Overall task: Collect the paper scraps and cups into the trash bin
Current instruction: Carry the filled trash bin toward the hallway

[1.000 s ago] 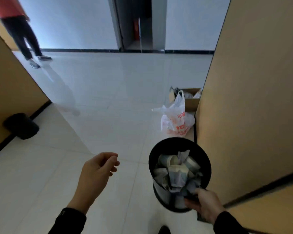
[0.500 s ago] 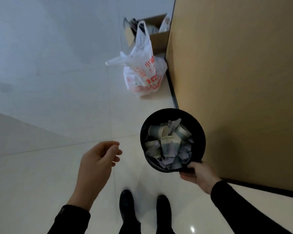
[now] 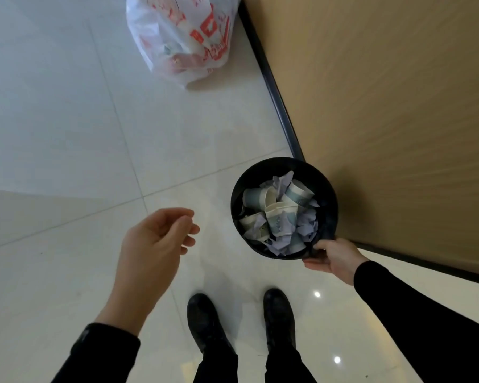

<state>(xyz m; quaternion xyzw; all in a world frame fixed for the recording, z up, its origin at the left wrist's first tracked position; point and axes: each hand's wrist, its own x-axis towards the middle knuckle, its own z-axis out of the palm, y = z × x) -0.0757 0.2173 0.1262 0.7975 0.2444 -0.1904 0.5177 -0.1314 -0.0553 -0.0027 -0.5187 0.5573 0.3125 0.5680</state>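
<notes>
A round black trash bin (image 3: 328, 194) is held low over the tiled floor, close to a wooden wall panel. Inside it lie several paper cups (image 3: 281, 217) and crumpled pale paper scraps (image 3: 306, 228). My right hand (image 3: 333, 258) grips the bin's near rim, thumb over the edge. My left hand (image 3: 155, 244) hovers to the bin's left, empty, fingers loosely curled and apart.
A white plastic bag (image 3: 183, 40) with red print sits on the floor ahead by the wall's black skirting (image 3: 277, 95). The wooden panel (image 3: 393, 106) fills the right side. My two black shoes (image 3: 205, 319) stand on the glossy tiles below the bin.
The view has tilted down from the hallway to the floor and my feet. The bin, still in my right hand, sits lower near the wall; my left hand stays empty beside it.
</notes>
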